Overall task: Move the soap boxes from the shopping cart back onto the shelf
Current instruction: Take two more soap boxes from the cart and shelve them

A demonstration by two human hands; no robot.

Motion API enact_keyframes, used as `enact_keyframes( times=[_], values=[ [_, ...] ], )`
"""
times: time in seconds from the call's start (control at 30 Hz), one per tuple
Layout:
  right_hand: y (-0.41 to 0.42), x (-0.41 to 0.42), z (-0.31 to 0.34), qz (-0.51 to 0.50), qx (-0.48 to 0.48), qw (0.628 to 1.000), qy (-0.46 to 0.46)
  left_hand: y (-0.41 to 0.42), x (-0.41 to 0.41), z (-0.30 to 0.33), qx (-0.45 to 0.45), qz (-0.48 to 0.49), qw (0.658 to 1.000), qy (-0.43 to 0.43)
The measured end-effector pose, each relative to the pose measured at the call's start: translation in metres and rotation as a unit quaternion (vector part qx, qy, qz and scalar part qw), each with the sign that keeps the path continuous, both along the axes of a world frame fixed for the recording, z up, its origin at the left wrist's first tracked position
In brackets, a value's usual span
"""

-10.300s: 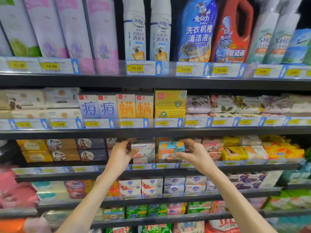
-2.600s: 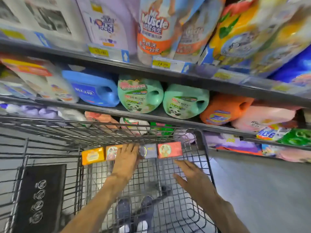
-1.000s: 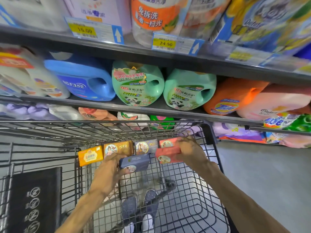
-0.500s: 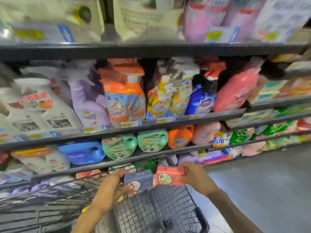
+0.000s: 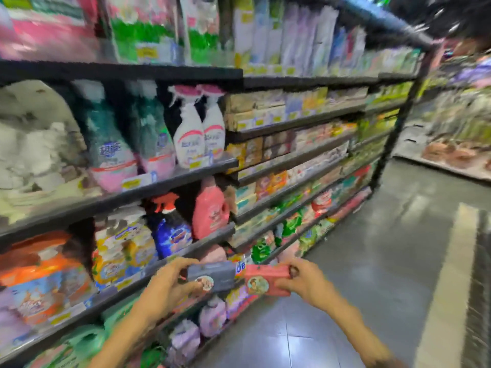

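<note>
A grey soap box [image 5: 211, 276] is gripped in the left hand [image 5: 170, 285] and a red soap box [image 5: 266, 279] in the right hand [image 5: 305, 281], both carried clear of the shelf [image 5: 292, 152]. The carrying step is judged in hand; placement among the soap rows is required next.

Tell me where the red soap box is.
Head view, lower centre: the right hand holds the red soap box, right of the grey soap box.

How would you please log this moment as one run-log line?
phase: carrying to shelf | left hand: holds grey soap box | right hand: holds red soap box | cart: out of view
</note>
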State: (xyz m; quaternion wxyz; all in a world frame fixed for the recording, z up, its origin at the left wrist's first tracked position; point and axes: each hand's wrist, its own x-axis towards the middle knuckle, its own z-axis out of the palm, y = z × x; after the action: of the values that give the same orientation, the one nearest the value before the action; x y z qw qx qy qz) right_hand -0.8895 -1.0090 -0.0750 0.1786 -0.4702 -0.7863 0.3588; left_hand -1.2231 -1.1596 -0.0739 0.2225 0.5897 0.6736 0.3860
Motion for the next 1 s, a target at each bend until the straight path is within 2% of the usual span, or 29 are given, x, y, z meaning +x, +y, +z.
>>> enact_keyframes(
  times=[0.17,0.47,0.73,1.0],
  values=[
    [0.056,0.118,0.034,-0.054,0.06,0.997,0.022,0.089,0.102,0.049,0.006,-0.05,0.998,0.04],
    [0.153,0.276,0.094,-0.124,0.077,0.989,0.032,0.231,0.25,0.086,0.025,-0.103,0.992,0.064],
    [0.266,0.348,0.115,-0.148,0.091,0.984,0.034,0.367,0.312,0.109,0.034,-0.12,0.99,0.067],
    [0.428,0.346,0.128,-0.118,0.112,0.985,0.055,0.516,0.312,0.116,0.051,-0.107,0.992,0.047]
  ],
)
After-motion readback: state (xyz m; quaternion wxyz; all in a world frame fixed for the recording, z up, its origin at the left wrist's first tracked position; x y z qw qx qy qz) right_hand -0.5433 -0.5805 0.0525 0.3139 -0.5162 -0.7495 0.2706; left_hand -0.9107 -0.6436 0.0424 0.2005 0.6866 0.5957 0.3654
